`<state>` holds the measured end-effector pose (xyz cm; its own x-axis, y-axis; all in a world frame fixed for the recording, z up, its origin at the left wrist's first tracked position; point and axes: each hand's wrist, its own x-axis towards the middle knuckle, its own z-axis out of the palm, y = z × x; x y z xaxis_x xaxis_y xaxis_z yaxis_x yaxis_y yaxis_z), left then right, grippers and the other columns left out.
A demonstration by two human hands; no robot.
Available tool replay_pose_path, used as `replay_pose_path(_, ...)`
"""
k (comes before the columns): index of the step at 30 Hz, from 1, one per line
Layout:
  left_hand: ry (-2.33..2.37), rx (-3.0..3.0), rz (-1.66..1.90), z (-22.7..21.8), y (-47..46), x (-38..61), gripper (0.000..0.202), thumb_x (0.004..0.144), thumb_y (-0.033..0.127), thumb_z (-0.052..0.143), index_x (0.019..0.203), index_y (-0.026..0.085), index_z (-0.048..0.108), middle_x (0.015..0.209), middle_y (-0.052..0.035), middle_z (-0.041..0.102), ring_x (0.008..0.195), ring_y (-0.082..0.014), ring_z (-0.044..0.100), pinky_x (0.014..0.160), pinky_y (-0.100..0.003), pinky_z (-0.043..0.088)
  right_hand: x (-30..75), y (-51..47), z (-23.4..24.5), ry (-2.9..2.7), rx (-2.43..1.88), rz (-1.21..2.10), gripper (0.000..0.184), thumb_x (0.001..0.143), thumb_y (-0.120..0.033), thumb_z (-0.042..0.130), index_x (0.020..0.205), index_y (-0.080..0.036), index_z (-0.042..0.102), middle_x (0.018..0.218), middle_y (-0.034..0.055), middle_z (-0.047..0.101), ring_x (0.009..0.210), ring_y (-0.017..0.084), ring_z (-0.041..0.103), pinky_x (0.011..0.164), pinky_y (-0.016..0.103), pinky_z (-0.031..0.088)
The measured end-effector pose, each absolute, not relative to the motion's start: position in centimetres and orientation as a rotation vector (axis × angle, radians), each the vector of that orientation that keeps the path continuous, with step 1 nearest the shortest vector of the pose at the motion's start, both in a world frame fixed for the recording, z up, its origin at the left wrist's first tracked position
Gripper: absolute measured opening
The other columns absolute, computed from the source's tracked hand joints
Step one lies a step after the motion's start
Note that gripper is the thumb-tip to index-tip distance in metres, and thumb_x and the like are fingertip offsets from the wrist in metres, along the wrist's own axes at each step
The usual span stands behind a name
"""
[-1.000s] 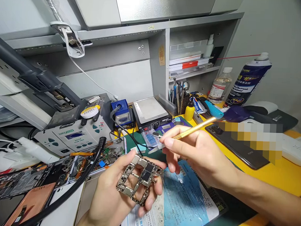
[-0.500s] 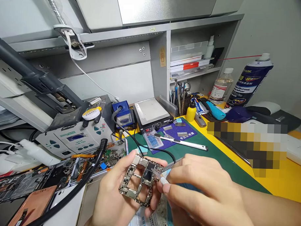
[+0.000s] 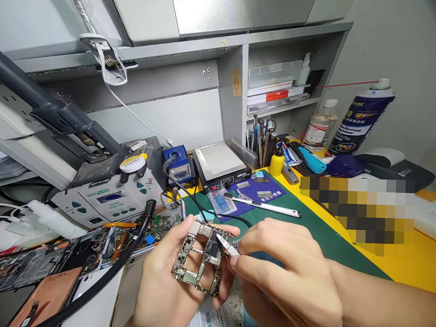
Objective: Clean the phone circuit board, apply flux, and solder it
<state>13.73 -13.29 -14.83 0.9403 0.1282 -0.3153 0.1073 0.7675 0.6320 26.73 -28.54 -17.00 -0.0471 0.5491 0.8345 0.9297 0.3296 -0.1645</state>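
Head view: left hand [image 3: 160, 283] holds circuit board [image 3: 212, 252].

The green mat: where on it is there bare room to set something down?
The widest bare patch of green mat lies between the white brush and the right hand, with the yellow tabletop along its right edge. It is crowded behind the brush, around the purple pad, and on the left, around the black hose and boards.
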Motion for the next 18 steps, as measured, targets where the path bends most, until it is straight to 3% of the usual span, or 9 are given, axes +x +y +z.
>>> replay_pose_path(4, 0.329, 0.708, 0.019, -14.9, -13.2, 13.6, 0.047, 0.093, 0.052, 0.064, 0.103, 0.01, 0.082, 0.068, -0.0103, 0.072, 0.056, -0.0238, 0.069, 0.048, -0.029, 0.052, 26.5, -28.7, -16.9, -1.68, -1.435, -0.527, 0.019, 0.089, -0.01, 0.059, 0.104, -0.017, 0.066, 0.09, 0.0037, 0.068, 0.07, 0.015, 0.059, 0.064, 0.031, 0.046)
replay_pose_path(8, 0.32, 0.719, 0.032, -15.0, -13.3, 13.5, 0.046, 0.098, 0.049, 0.058, 0.106, 0.01, 0.081, 0.075, -0.0108, 0.075, 0.059, -0.0243, 0.07, 0.051, -0.03, 0.052, 26.4, -29.0, -16.1, -1.704, -1.449, -0.544, 0.022, 0.087, -0.01, 0.058, 0.106, -0.019, 0.063, 0.09, 0.0043, 0.069, 0.07, 0.016, 0.064, 0.063, 0.03, 0.05)
replay_pose_path(12, 0.306, 0.743, 0.013, -15.0, -13.3, 13.4, 0.05, 0.101, 0.051, 0.052, 0.096, 0.01, 0.08, 0.078, -0.0121, 0.076, 0.061, -0.0242, 0.071, 0.053, -0.029, 0.05, 26.4, -29.0, -15.1, -1.601, -1.464, -0.588, 0.027, 0.086, -0.007, 0.061, 0.11, -0.02, 0.062, 0.089, 0.0055, 0.07, 0.07, 0.016, 0.068, 0.062, 0.028, 0.055)
replay_pose_path(18, 0.336, 0.774, -0.013, -15.1, -13.2, 13.4, 0.057, 0.1, 0.058, 0.049, 0.108, 0.01, 0.079, 0.082, -0.0136, 0.075, 0.062, -0.0224, 0.068, 0.055, -0.028, 0.045, 25.9, -28.3, -15.3, -1.332, -1.345, -0.495, 0.032, 0.085, 0.001, 0.062, 0.11, -0.018, 0.064, 0.084, 0.0066, 0.068, 0.075, 0.018, 0.068, 0.064, 0.03, 0.058)
